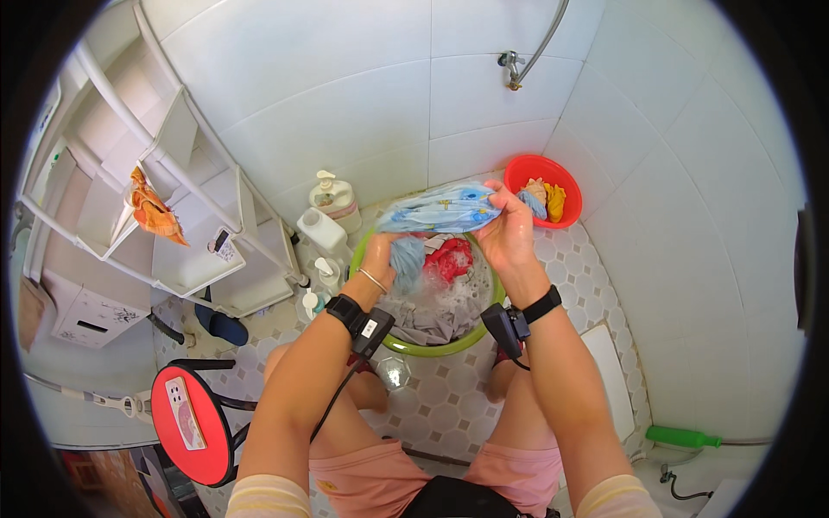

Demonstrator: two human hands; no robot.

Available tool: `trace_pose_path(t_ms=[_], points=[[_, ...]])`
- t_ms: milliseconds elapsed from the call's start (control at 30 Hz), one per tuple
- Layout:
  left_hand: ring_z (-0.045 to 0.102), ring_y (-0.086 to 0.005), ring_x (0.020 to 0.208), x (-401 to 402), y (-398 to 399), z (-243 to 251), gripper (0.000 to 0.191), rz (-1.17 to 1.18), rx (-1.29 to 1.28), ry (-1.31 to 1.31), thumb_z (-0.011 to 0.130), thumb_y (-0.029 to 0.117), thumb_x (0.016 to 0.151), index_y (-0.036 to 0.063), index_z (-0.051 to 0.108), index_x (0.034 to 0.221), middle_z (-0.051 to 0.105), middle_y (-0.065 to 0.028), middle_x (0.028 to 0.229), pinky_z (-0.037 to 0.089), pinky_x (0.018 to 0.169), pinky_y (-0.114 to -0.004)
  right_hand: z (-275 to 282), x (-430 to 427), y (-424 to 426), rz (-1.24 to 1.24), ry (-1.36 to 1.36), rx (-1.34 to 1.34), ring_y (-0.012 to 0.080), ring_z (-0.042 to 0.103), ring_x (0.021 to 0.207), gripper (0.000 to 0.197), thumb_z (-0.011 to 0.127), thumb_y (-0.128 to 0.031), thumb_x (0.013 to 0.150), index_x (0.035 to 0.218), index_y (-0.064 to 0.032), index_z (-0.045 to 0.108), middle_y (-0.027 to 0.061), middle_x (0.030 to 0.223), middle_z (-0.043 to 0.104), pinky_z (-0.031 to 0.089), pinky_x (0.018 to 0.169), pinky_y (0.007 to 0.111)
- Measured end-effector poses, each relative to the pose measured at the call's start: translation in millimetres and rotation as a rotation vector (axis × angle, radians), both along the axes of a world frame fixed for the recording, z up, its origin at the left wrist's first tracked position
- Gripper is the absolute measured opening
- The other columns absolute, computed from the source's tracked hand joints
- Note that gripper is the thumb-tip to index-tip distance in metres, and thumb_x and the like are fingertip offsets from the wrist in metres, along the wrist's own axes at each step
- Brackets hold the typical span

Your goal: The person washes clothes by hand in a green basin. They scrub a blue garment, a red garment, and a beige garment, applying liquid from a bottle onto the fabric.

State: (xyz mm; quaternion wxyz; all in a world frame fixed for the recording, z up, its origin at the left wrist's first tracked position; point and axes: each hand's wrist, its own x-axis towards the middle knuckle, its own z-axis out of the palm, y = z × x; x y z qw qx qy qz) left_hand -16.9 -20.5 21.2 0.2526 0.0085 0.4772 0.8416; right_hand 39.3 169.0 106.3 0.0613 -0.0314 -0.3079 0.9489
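Observation:
A light blue patterned cloth is stretched between my two hands above a green basin. My right hand grips its right end. My left hand holds the other side, where a bunched blue-grey part hangs toward the water; whether this is the same piece cannot be told. In the basin, a red cloth and a grey cloth lie in sudsy water. Both wrists wear black straps with small devices.
White pump bottles and a white jug stand left of the basin. A red basin with clothes sits back right. At left are a white shelf rack and a red stool bearing a phone. A tap is on the wall.

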Motion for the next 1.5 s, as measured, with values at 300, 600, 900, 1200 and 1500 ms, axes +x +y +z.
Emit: trace_pose_path(t_ms=[300, 600, 900, 1200, 1500], points=[[0.056, -0.0272, 0.101, -3.4, -7.5, 35.9, 0.029, -0.009, 0.577, -0.141, 0.039, 0.016, 0.084, 0.0008, 0.056, 0.103, 0.06, -0.0136, 0.107, 0.043, 0.092, -0.042, -91.8, -7.8, -26.1, 0.337, -0.729, 0.31, 0.0243, 0.059, 0.087, 0.024, 0.046, -0.029, 0.087, 0.098, -0.0116, 0.058, 0.0064, 0.099, 0.062, 0.046, 0.083, 0.047], [0.056, -0.0248, 0.088, 4.3, 1.5, 49.0, 0.028, -0.033, 0.735, -0.283, 0.041, 0.026, 0.087, 0.0046, 0.057, 0.094, 0.059, -0.0097, 0.092, 0.046, 0.083, -0.039, -114.5, 5.0, -61.2, 0.657, -0.517, -0.197, 0.0331, 0.044, 0.114, 0.049, 0.036, -0.049, 0.089, 0.123, -0.0144, 0.047, 0.01, 0.126, 0.046, 0.033, 0.095, 0.058], [0.059, -0.026, 0.082, -18.1, -12.7, 8.0, 0.037, 0.104, 0.352, -0.313, 0.036, 0.035, 0.088, 0.0052, 0.057, 0.095, 0.06, -0.011, 0.089, 0.049, 0.076, -0.041, -64.0, -2.9, -60.9, 0.674, -0.416, -0.173, 0.0309, 0.046, 0.116, 0.063, 0.041, -0.059, 0.086, 0.127, -0.012, 0.043, 0.0124, 0.125, 0.049, 0.035, 0.094, 0.061], [0.061, -0.0274, 0.088, -17.5, 5.2, -28.9, 0.048, 0.251, -0.668, -0.415, 0.052, 0.033, 0.081, -0.0045, 0.053, 0.111, 0.059, -0.0178, 0.107, 0.048, 0.079, -0.04, -58.8, 8.4, -74.8, 0.609, -0.407, 0.649, 0.0249, 0.045, 0.112, 0.095, 0.074, -0.04, 0.071, 0.14, -0.0176, 0.013, 0.0092, 0.129, 0.039, 0.049, 0.078, 0.047], [0.056, -0.0258, 0.093, -22.3, -24.0, 24.9, 0.056, 0.089, -0.113, -0.361, 0.055, 0.04, 0.082, 0.0024, 0.039, 0.121, 0.058, -0.0165, 0.101, 0.046, 0.079, -0.036, -34.1, -3.4, -44.8, 0.661, -0.494, -0.017, 0.0222, 0.051, 0.088, 0.052, 0.064, -0.02, 0.077, 0.121, -0.004, 0.042, 0.0118, 0.113, 0.049, 0.046, 0.051, 0.023]])
